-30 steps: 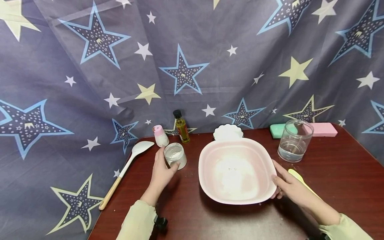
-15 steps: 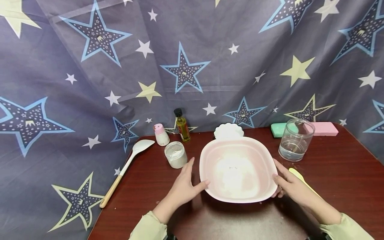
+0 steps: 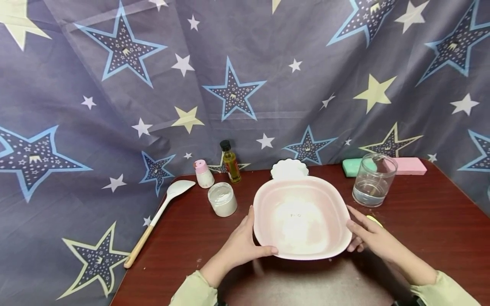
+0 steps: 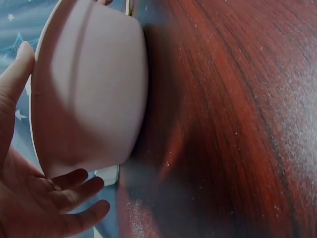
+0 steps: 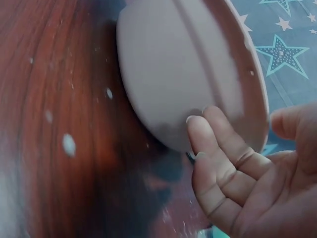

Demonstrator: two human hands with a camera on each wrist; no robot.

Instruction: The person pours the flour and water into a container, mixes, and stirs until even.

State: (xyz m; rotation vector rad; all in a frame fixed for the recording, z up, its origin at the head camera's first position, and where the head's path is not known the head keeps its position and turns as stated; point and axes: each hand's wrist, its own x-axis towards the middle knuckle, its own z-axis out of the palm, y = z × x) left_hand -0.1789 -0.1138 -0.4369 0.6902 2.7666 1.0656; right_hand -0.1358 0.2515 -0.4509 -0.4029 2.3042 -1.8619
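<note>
A wide, pale pink bowl with rounded corners (image 3: 302,223) sits between the two hands, its outer wall curving down toward the glossy, dark reddish-brown wood-grain table (image 3: 436,225). The left hand (image 3: 240,245) holds the bowl's near left corner, thumb along the rim and fingers spread at the outer wall. The right hand (image 3: 370,234) grips the opposite side, thumb at the rim and slightly bent fingers against the wall.

Just beyond the left hand stands a short, clear jar of white contents (image 3: 223,205); farther past it are a small white shaker with a pink cap (image 3: 204,175) and a slim, black-capped bottle of yellowish liquid (image 3: 231,165). Well to that hand's left lies a white ladle with a wooden handle (image 3: 156,217).

Beyond the right hand stands a clear glass tumbler, partly filled with clear liquid (image 3: 369,189). Right behind that hand shows a yellow tip (image 3: 375,219), the rest hidden.
</note>
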